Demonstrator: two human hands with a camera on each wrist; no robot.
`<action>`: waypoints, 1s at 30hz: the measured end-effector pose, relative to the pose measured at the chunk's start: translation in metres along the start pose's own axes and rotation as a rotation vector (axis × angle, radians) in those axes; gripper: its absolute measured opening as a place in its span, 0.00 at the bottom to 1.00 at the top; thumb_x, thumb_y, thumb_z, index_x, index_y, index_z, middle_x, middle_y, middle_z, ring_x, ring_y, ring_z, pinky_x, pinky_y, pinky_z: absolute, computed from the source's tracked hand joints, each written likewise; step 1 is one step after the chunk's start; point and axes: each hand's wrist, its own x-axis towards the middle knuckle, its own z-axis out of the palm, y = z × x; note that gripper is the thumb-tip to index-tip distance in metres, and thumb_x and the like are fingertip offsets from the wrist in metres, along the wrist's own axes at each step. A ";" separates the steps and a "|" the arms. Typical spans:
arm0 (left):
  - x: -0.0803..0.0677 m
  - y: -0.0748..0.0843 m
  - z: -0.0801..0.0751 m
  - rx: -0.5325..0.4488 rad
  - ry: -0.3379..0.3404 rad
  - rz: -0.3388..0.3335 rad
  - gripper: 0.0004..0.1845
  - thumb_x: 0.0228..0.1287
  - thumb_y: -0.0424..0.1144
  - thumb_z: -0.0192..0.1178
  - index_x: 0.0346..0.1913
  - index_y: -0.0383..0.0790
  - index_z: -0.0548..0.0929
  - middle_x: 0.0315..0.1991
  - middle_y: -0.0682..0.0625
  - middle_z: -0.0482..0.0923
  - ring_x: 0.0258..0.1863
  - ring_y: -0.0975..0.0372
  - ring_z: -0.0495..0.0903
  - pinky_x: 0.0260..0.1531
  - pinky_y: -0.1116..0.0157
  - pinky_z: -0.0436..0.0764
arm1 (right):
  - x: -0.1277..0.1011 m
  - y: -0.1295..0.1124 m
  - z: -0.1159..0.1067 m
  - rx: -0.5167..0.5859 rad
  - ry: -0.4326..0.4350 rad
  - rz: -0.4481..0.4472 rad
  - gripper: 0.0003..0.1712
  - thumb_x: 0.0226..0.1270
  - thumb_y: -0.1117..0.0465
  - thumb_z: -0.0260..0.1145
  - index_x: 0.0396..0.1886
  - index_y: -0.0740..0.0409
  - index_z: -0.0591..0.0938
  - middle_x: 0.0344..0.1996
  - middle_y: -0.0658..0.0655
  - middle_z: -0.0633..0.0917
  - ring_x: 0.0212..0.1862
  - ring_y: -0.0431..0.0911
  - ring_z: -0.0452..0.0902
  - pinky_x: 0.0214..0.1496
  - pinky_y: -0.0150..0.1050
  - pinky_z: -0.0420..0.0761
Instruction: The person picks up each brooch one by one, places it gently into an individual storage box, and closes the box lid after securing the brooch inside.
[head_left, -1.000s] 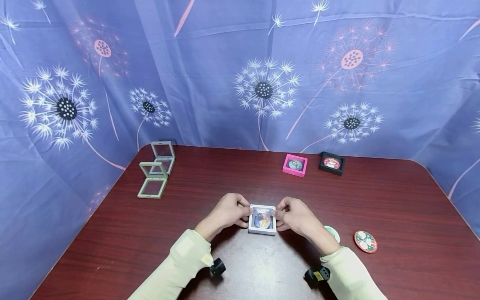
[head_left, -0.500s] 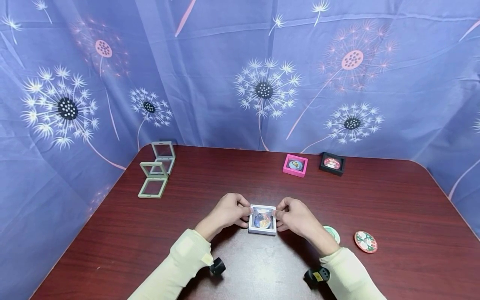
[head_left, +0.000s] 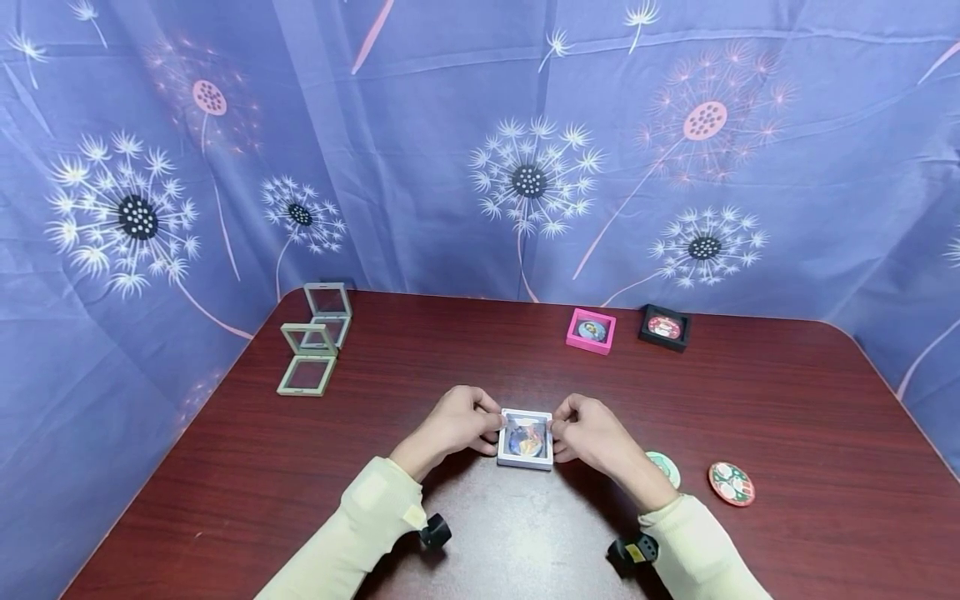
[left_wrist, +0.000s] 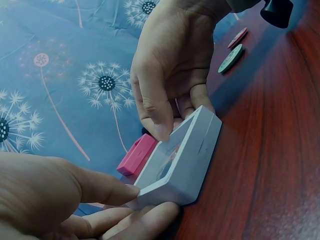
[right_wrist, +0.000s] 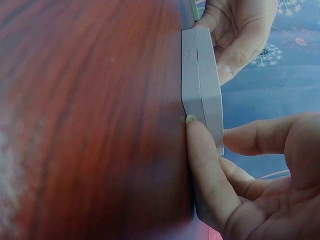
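A small white square display case [head_left: 525, 439] with a colourful round badge inside lies on the dark red table [head_left: 480, 367], near the front middle. My left hand [head_left: 459, 423] pinches its left edge and my right hand [head_left: 587, 429] pinches its right edge. In the left wrist view the white case [left_wrist: 185, 160] sits between the thumb of my left hand [left_wrist: 75, 192] and my right hand [left_wrist: 172, 75]. The right wrist view shows the white case [right_wrist: 202, 85] edge-on, closed, with my right hand [right_wrist: 235, 175] on its side and my left hand [right_wrist: 240, 35] at the far end.
Two open pale green cases [head_left: 313, 344] stand at the back left. A pink case [head_left: 590, 330] and a black case [head_left: 663, 327] with badges sit at the back right. Two loose round badges [head_left: 731, 483] lie right of my right wrist.
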 end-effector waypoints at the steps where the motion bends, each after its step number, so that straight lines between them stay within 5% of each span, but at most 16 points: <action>1: 0.000 0.000 0.000 -0.002 -0.001 0.000 0.05 0.68 0.24 0.65 0.43 0.24 0.81 0.31 0.41 0.83 0.20 0.62 0.83 0.29 0.62 0.91 | 0.000 0.000 0.000 -0.001 0.001 0.001 0.04 0.74 0.71 0.62 0.42 0.71 0.78 0.32 0.64 0.83 0.32 0.51 0.87 0.34 0.44 0.91; 16: 0.002 -0.002 -0.003 -0.019 0.000 -0.002 0.07 0.69 0.25 0.67 0.45 0.23 0.83 0.33 0.41 0.86 0.23 0.61 0.84 0.29 0.61 0.91 | 0.003 -0.001 -0.001 0.019 0.016 0.036 0.03 0.75 0.71 0.62 0.40 0.70 0.78 0.30 0.64 0.82 0.28 0.52 0.88 0.32 0.44 0.91; 30: 0.006 -0.005 -0.013 -0.047 0.024 0.065 0.11 0.68 0.29 0.69 0.49 0.24 0.86 0.39 0.41 0.88 0.33 0.56 0.88 0.35 0.59 0.92 | 0.003 -0.001 0.000 0.033 0.032 0.054 0.03 0.74 0.72 0.64 0.39 0.69 0.78 0.29 0.64 0.82 0.26 0.52 0.87 0.31 0.44 0.91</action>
